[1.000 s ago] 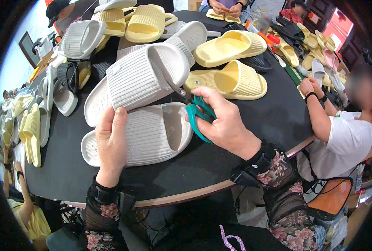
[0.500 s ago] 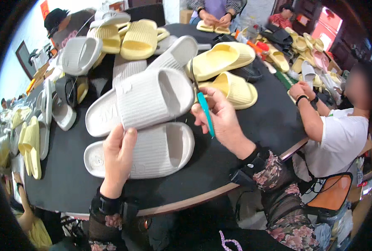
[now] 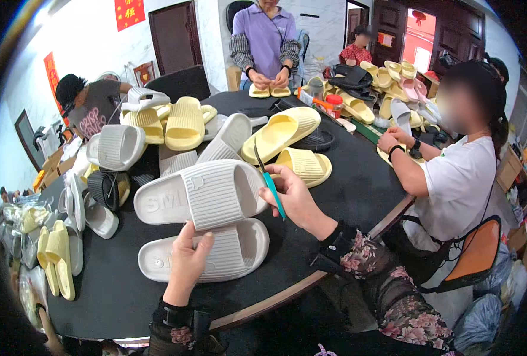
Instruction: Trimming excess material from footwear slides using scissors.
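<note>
Pale grey ribbed foam slide sandal (image 3: 201, 196) sits at the frame's centre, propped on its flat-lying twin (image 3: 216, 252) on the round black surface (image 3: 358, 184). The left hand (image 3: 186, 261) closes its grip on the propped sandal's near edge; the right hand (image 3: 290, 193) pinches teal-handled scissors (image 3: 269, 181), blades pointing up, clear of the sandal. Yellow sandals (image 3: 281, 133) lie beyond; no trimmed scraps are visible.

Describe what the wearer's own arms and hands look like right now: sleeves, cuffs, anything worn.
Both hands are bare, with no gloves or rings visible. The left hand meets a black cuff with a strap over a dark floral sleeve. The right hand has the same: a black strapped cuff at the wrist, then a dark sheer sleeve printed with pink flowers.
</note>
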`<state>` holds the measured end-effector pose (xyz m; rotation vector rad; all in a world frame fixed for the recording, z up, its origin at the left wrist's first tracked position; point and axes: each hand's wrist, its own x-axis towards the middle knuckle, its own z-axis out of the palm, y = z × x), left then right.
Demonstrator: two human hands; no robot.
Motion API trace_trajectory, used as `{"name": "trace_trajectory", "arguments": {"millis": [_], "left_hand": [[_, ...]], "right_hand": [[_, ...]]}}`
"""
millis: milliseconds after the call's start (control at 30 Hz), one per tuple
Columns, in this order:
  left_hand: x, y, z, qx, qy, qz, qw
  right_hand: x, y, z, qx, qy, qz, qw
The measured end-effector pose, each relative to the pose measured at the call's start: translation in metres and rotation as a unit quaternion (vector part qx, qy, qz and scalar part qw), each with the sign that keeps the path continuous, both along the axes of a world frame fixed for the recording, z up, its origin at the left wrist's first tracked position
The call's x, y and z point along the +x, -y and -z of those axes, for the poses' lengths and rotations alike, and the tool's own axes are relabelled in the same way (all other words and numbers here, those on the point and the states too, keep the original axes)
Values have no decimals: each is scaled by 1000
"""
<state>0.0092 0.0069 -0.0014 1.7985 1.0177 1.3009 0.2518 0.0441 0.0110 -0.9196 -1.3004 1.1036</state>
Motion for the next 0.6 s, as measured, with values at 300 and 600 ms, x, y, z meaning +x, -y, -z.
{"name": "trace_trajectory", "arguments": {"millis": [300, 600], "left_hand": [[5, 7, 8, -20, -111, -75, 991], [21, 45, -34, 5, -172, -36, 985]], "right_hand": [[37, 48, -21, 32, 54, 72, 995], [62, 89, -50, 66, 48, 133, 988]]}}
